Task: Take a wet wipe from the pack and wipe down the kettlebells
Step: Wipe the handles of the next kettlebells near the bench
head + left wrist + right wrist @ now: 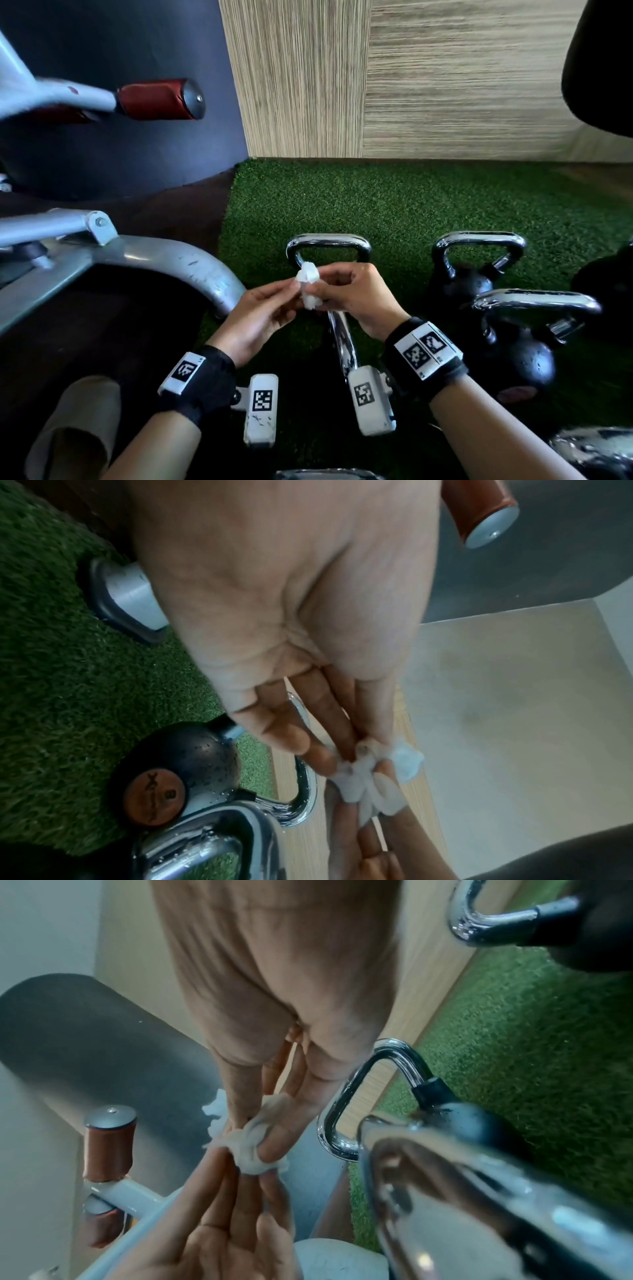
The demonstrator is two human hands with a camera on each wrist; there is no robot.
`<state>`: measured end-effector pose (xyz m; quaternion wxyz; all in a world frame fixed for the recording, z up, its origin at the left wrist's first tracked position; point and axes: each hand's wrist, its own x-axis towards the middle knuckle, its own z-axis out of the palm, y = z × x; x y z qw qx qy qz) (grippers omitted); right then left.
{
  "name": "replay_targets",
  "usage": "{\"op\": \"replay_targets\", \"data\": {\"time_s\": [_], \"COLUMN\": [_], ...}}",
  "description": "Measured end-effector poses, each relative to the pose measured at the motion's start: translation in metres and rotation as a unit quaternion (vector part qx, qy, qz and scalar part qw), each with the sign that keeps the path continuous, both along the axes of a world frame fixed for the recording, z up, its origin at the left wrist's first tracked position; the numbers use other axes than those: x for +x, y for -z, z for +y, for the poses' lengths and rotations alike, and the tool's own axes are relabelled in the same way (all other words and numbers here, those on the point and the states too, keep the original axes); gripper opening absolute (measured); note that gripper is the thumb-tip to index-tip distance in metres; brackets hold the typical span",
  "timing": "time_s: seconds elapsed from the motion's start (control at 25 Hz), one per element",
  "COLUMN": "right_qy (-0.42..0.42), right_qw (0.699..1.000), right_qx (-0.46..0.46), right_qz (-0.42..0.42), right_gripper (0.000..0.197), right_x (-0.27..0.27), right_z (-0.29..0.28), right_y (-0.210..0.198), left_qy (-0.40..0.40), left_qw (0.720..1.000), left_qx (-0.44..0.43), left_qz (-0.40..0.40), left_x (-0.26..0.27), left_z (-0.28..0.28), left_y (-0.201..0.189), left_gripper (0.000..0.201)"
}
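Both hands met above the green turf (394, 205), the left hand (255, 317) and the right hand (352, 298) each pinching the crumpled white wet wipe (308, 286) between thumb and fingertips, so both grips were closed on it. The wipe hung in the air just in front of the chrome handle of the nearest kettlebell (329, 245). Two more black kettlebells (513, 356) stood on the turf toward its right edge, beside a grey machine frame (164, 260) at the left edge.

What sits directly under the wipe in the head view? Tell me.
A chrome kettlebell handle rises behind the bunched wet wipe, pinched by left hand and right hand. Its body below is hidden.
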<state>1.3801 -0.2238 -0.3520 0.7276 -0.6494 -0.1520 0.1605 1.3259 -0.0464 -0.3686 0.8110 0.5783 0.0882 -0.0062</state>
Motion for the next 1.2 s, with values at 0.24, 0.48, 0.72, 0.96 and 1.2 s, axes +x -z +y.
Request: {"op": "replay_targets", "data": {"time_s": [0.24,0.48,0.72,0.96,1.2], "right_qy": [0.078,0.175,0.197,0.095,0.149], "right_qw": [0.997,0.982,0.969,0.971,0.964], "right_qx": [-0.012,-0.052,-0.107,-0.218,-0.219], "right_qz": [-0.021,0.049,0.102,0.025,-0.016], "right_gripper": [0.028,0.033,0.011,0.024,0.021], "right_x": [0.016,0.04,0.039,0.035,0.033], "right_z": [-0.016,-0.031,-0.029,-0.035,-0.025], "right_y": [0.008,0.053,0.094,0.107,0.106], "left_qy": [0.165,0.309,0.174,0.214,0.204], "left_qw": [0.924,0.794,0.889,0.893,0.899], "left_qx": [0.344,0.524,0.417,0.393,0.386], "left_qz": [0.02,-0.003,-0.079,-0.041,-0.037], "left_x": [0.005,-0.006,-0.011,-0.008,-0.003], "left_z": [0.004,-0.041,-0.051,-0.038,-0.031], "left_y": [0.021,0.09,0.103,0.098,0.11], "left_gripper": [0.058,0.175,0.14,0.094,0.094]}}
